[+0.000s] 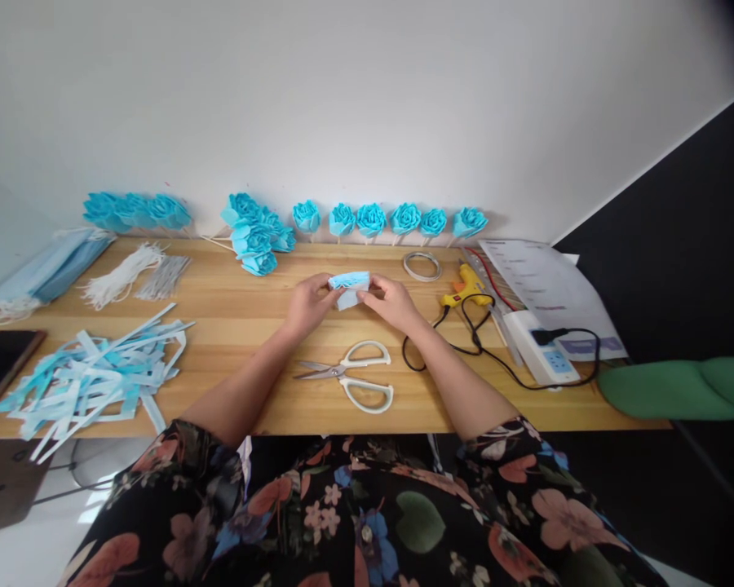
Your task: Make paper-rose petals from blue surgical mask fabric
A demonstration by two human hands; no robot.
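A small piece of pleated blue and white face mask fabric (350, 281) is held up above the middle of the wooden table. My left hand (311, 303) pinches its left side, and my right hand (392, 302) grips the right side, thumb over the pale lower flap. Just nearer to me lie scissors (342, 372) with white handles, their blades spread apart and pointing left. Neither hand touches them.
Blue fabric flowers (370, 220) lean along the wall. At left are face masks (49, 269), white ear loops (126, 273), cut strips (103, 371) and a phone (3, 363). A glue gun (468, 287), wire coil (422, 266), paper sheets (550, 285) and power strip (538, 350) lie at right.
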